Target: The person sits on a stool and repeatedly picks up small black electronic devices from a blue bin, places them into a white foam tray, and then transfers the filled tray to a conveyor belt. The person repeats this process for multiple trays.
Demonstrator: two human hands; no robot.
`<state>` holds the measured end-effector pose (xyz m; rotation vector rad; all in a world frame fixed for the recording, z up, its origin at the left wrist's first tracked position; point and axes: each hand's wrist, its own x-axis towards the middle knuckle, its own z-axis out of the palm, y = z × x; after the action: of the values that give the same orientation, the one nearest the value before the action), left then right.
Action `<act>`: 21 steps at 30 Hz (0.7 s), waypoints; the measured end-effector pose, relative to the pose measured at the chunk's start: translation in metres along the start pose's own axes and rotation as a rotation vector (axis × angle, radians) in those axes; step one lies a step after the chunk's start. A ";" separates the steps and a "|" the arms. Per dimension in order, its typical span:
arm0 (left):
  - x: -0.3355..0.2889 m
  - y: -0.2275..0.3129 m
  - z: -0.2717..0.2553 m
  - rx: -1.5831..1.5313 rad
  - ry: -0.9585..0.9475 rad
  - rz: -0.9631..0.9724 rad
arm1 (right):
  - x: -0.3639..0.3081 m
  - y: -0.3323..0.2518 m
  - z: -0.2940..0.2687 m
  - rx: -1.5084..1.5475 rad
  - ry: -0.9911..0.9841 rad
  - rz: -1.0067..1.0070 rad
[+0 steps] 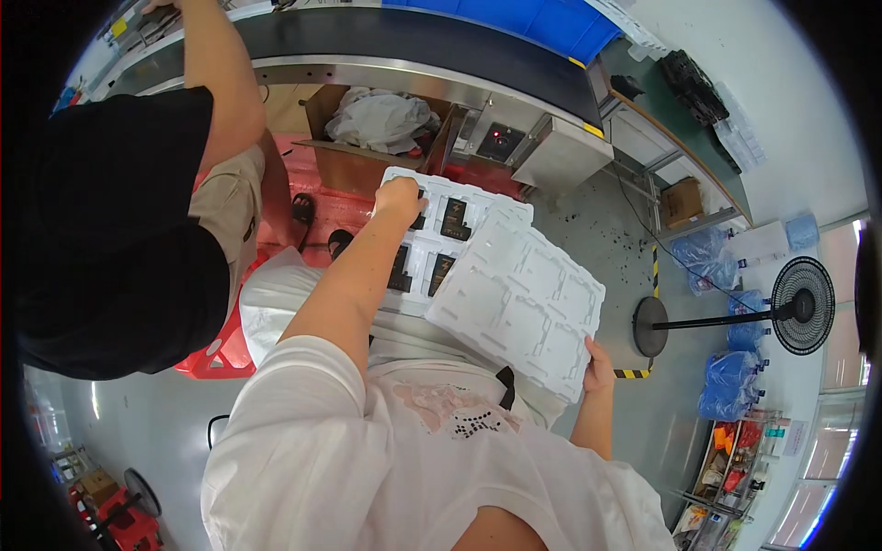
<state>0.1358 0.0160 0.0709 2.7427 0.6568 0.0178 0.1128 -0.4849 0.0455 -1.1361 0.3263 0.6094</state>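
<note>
**Hands on two white trays, one laden with black parts, the other bare**

A dark conveyor point(395, 37) with a metal edge curves across the far side, carrying a blue bin point(514, 26) on its far edge. On the left sits a co-worker point(129, 230) in a black top, one arm stretched toward the conveyor. Under the conveyor stands an open cardboard box point(358, 170) with pale plastic bags point(381, 121) in it. Well off to the right, a black fan point(803, 305) rises from a round base on the grey floor.

In the middle, over the person's white-clad lap, are the two molded trays. The bare tray point(519, 298) is tilted askew and overlaps the right part of the laden tray point(498, 202), hiding some of its pockets.

The right hand point(599, 365) grips the bare tray by its right edge, fingers curled round the rim. The left hand point(399, 198) is at the upper left of the laden tray, its fingers bent down beside a pocket; whether they pinch anything cannot be told.

Four flat black parts point(454, 219) show in the laden tray's pockets, two in each row; the upper left one is partly covered by the left hand.
</note>
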 end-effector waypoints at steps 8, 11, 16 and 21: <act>0.037 -0.006 0.025 0.046 -0.061 -0.050 | -0.006 -0.006 0.010 -0.009 0.013 -0.019; 0.036 0.000 0.019 0.060 -0.104 -0.121 | -0.003 -0.003 0.000 -0.001 0.042 -0.048; 0.037 0.003 -0.007 0.096 -0.189 -0.111 | -0.004 -0.001 0.007 0.030 0.046 -0.053; 0.037 0.001 -0.009 0.132 -0.210 -0.084 | -0.005 -0.002 0.012 0.013 0.075 -0.058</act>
<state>0.1684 0.0343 0.0771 2.7865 0.7357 -0.3394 0.1096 -0.4759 0.0545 -1.1539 0.3594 0.5137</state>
